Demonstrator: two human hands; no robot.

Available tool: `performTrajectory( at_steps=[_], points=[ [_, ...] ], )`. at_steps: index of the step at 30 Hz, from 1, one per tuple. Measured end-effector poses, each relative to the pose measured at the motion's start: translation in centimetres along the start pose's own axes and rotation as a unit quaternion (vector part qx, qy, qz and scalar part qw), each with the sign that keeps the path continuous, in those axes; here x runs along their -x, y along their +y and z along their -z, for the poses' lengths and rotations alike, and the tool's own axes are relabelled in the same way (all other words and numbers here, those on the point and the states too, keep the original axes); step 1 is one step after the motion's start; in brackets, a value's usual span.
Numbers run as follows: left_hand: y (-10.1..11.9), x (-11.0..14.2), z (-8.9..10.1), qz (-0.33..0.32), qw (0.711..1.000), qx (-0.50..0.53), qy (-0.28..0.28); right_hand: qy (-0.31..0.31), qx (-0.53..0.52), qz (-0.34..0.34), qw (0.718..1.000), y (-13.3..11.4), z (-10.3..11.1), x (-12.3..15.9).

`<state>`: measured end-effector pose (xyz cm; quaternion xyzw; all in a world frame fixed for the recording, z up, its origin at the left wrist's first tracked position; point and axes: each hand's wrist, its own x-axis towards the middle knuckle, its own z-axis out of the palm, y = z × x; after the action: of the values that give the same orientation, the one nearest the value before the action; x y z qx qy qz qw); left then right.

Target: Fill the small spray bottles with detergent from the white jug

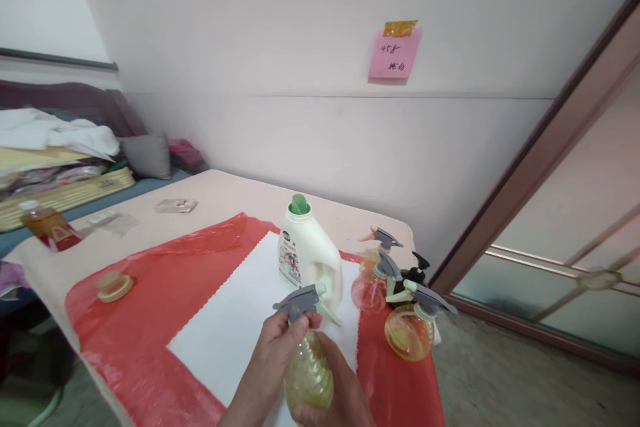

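Observation:
A clear yellowish spray bottle (309,373) with a grey and pale green trigger head is held upright at the near edge of the view. My left hand (270,353) is closed around its neck, just under the trigger head. Lower down, my right hand (345,383) wraps around the bottle's body from the right. Right behind it stands a white detergent jug (313,250) with a green spout and no cap on it. Both stand over a white sheet (227,333). A round cap (115,285) lies at the left.
Several spray bottles stand at the right, among them a pink one (369,290) and an amber one (409,333). Red plastic sheeting (165,300) covers the table. A bottle of brown liquid (47,223) and plastic packets (175,205) lie far left. A pink note (395,57) hangs on the wall.

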<state>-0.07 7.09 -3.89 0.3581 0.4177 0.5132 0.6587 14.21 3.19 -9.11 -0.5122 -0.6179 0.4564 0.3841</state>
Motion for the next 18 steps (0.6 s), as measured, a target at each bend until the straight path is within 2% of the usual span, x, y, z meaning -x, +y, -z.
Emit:
performTrajectory(
  at_steps=[3, 6, 8, 11, 15, 16, 18],
  points=[
    [0.4, -0.1, 0.3, 0.007, 0.999, 0.036, 0.01, -0.033, -0.141, 0.018, 0.989, 0.3, 0.4, 0.1],
    [1.2, -0.1, 0.7, -0.015, 0.995, 0.091, 0.021, -0.015, -0.263, -0.052, 0.963, 0.7, 0.5, -0.2],
    [1.6, -0.1, 0.9, -0.031, 0.991, 0.128, 0.027, -0.036, -0.331, -0.086, 0.939, 0.9, 0.2, -0.7],
    [1.8, -0.3, 1.3, -0.043, 0.984, 0.169, 0.028, -0.098, -0.44, -0.12, 0.884, 1.1, -0.3, -1.1],
    [1.9, -0.5, 1.6, -0.053, 0.977, 0.204, 0.025, -0.163, -0.548, -0.232, 0.787, 0.9, -0.6, -0.5],
    [1.9, -0.5, 1.6, -0.053, 0.977, 0.207, 0.026, -0.173, -0.559, -0.24, 0.774, 0.9, -0.5, -0.3],
    [2.1, -0.4, 1.6, -0.051, 0.977, 0.206, 0.03, -0.181, -0.572, -0.221, 0.769, 0.7, -0.5, 0.0]
  ],
)
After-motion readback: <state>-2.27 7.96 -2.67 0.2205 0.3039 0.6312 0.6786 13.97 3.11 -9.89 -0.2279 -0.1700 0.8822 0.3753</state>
